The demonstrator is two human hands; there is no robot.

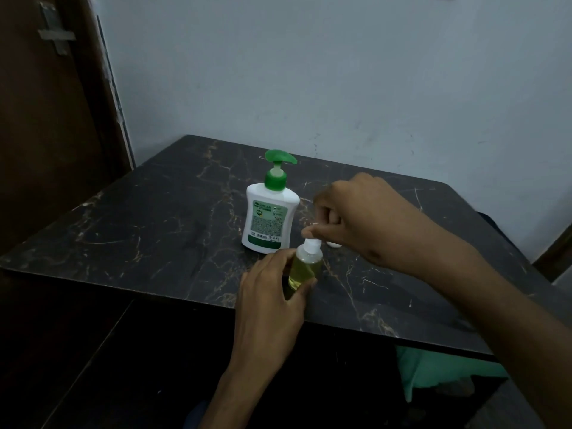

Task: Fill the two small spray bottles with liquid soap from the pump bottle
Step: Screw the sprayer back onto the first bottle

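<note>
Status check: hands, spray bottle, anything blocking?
Left hand grips spray bottle, yellow-green liquid inside. Right hand pinches its white spray head. Pump bottle upright just behind, untouched. Small white object under right hand, unclear.

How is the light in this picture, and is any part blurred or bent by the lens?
Head view: dim, bluish light, no glare; the table edges bow from the wide lens; the pump bottle label is too soft to read; the right hand at the spray bottle top is slightly blurred; the left hand looks sharper.
</note>
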